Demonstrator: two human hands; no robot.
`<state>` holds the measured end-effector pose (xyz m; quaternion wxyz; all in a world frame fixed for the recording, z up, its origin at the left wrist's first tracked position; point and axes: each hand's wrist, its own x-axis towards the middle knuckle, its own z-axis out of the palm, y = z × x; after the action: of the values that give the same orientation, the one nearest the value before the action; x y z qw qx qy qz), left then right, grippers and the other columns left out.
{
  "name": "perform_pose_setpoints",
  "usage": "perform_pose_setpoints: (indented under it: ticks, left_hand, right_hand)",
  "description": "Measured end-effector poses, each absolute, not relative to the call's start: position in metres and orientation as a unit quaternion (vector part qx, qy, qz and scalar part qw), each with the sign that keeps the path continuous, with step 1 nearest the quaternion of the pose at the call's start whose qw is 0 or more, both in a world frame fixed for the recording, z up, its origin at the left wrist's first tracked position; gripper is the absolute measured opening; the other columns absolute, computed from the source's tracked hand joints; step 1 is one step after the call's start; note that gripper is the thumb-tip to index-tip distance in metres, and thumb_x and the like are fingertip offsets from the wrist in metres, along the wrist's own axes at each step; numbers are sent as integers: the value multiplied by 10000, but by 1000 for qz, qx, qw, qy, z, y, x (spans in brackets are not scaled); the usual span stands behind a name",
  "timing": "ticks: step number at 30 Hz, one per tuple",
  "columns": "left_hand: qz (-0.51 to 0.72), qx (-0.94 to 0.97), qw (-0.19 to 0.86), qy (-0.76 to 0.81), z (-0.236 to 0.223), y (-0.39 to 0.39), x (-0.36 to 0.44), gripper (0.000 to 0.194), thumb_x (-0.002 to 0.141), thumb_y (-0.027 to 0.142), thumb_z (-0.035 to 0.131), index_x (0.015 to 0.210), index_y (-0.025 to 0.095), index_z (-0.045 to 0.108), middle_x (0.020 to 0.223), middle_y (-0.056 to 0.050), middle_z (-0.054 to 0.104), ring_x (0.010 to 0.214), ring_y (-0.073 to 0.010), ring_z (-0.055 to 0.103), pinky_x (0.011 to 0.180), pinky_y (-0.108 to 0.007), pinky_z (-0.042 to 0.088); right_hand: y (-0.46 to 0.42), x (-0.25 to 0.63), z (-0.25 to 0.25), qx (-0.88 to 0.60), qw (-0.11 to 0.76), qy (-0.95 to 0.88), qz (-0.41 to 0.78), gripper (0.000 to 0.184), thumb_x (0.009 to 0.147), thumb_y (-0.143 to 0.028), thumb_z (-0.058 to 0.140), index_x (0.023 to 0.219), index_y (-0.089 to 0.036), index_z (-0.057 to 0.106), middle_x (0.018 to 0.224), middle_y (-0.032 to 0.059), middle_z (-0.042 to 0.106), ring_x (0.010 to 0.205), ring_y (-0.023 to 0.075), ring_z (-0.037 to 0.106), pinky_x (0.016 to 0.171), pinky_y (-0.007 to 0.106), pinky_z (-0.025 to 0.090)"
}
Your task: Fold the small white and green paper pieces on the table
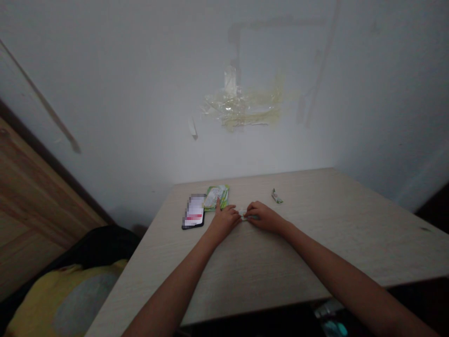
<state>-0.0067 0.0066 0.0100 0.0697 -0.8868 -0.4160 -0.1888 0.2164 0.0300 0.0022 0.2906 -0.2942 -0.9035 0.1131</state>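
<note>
- Left hand [224, 220] and right hand [262, 216] pinch 1 small white wrapper [243, 214] between fingertips, mid-table [315, 234].
- Phone [194, 211], green packet [216, 196] near far edge (left side); candy [277, 196] right.

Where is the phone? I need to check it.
In the head view, the phone lies on the table, just left of the left hand, beside the green packet.

Matt pale wood-grain table [315, 234], glossy black phone [193, 211] (screen blurred), shiny green plastic packet [217, 195].
</note>
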Motion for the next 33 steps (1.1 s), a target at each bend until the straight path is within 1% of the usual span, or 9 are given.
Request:
perform_pose_setpoints:
  ticks: [8,19,24,33]
  left_hand:
    - [-191,-881,38,-431,12,7,-7,204,949,295,528,963,239,724,990,-36,755,1178,-225,590,1158,-639,-65]
    - [-189,-870,-14,-456,12,9,-8,191,943,318,537,969,256,716,1048,-19,742,1205,-221,567,1136,-641,-129]
    - [-201,-866,-26,-457,12,9,-9,209,950,342,519,988,276,714,1082,-20,727,1209,-214,557,1138,-633,-121]
    - [-200,-862,-38,-464,11,11,-12,188,932,365,551,987,303,720,1105,-5,728,1221,-214,544,1144,-621,-92]
  right_hand:
    - [31,216,2,-295,285,-904,120,180,861,-219,657,1019,-191,738,983,94,647,956,209,573,865,351,468]
    - [37,217,-4,-300,301,-892,152,164,887,-267,646,998,-205,750,966,83,654,959,203,577,881,353,458]
    - [36,216,-3,-321,295,-885,161,159,893,-274,639,973,-206,758,946,79,654,948,200,580,877,346,454]
    - [38,214,-4,-344,304,-870,178,130,881,-269,656,913,-213,768,899,65,653,911,193,584,858,338,451]
